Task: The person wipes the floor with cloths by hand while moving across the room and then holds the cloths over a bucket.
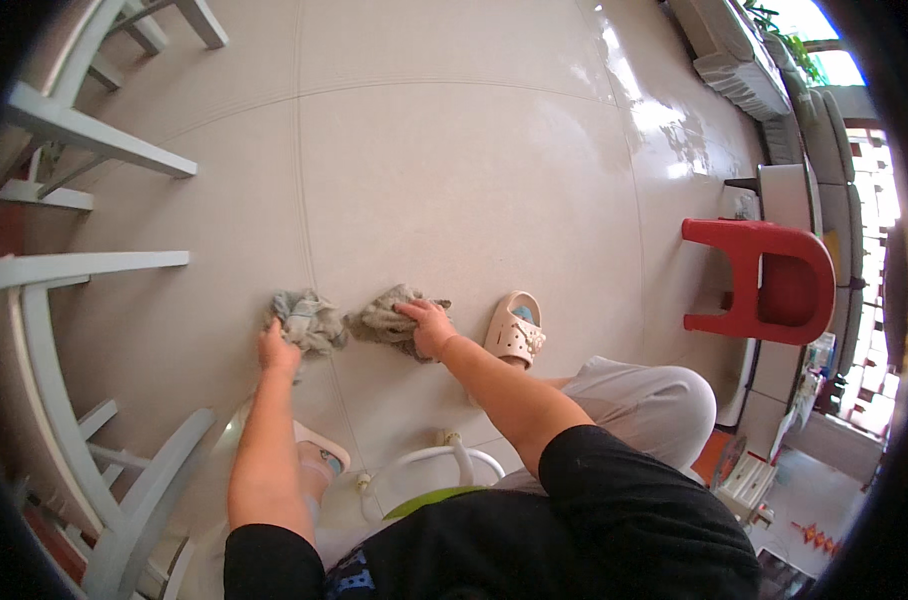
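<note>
On the pale tiled floor (461,180) lie two bunched, greyish cloths close to each other. My left hand (280,351) grips the edge of the left cloth (307,322), which has a bluish patch. My right hand (427,326) rests on the right cloth (386,315), fingers spread over its top; whether it grips the fabric I cannot tell. My right foot wears a cream perforated clog (508,334), just right of that cloth. The other clog (330,446) shows below my left hand.
Grey-white wooden chair legs (108,262) stand along the left. A red plastic stool (791,285) is at the right, before a grey sofa (829,142). Beneath me is a low seat with a white tubular frame (465,457) and casters. Shiny reflections lie on the floor at upper right.
</note>
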`<action>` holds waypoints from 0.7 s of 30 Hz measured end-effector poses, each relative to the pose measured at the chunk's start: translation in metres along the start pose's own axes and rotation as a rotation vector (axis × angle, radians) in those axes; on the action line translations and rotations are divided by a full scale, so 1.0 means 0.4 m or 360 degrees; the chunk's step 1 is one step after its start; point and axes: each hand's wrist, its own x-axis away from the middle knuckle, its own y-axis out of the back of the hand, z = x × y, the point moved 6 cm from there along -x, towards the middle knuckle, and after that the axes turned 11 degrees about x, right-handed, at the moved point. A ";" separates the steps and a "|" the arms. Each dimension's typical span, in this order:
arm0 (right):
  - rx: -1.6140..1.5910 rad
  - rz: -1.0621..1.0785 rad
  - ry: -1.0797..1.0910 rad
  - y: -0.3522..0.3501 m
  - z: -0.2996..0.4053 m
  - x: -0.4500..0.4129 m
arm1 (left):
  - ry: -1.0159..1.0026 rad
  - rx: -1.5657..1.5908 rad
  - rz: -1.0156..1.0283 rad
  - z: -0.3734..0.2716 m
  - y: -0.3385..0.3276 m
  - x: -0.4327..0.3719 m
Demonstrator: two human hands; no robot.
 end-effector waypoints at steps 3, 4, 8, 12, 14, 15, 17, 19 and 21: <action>-0.0647 0.0036 0.0004 0.082 0.008 0.013 | -0.0030 0.0671 0.0072 -0.065 0.020 0.100; -0.0983 0.0087 -0.0060 0.146 0.064 0.055 | -0.0098 0.0712 -0.0060 -0.037 0.035 0.105; -0.0974 -0.0144 0.0165 0.321 0.069 0.117 | 0.0198 0.1280 -0.0025 -0.134 0.122 0.199; -0.1171 -0.0142 0.0261 0.393 0.114 0.171 | 0.0213 0.1690 -0.0100 -0.127 0.163 0.252; -0.1528 -0.0077 0.0227 0.413 0.125 0.188 | 0.0160 0.1853 -0.0166 -0.147 0.184 0.273; -0.1529 -0.0092 0.0259 0.423 0.124 0.202 | 0.0128 0.2000 -0.0176 -0.163 0.188 0.288; -0.1531 -0.0152 0.0332 0.444 0.147 0.217 | 0.0219 0.1780 -0.0225 -0.171 0.221 0.310; -0.1899 -0.0108 0.0351 0.440 0.147 0.226 | 0.0026 0.1882 -0.0315 -0.203 0.242 0.345; -0.1721 -0.0206 0.0336 0.438 0.127 0.195 | 0.0015 0.1912 -0.0333 -0.228 0.260 0.367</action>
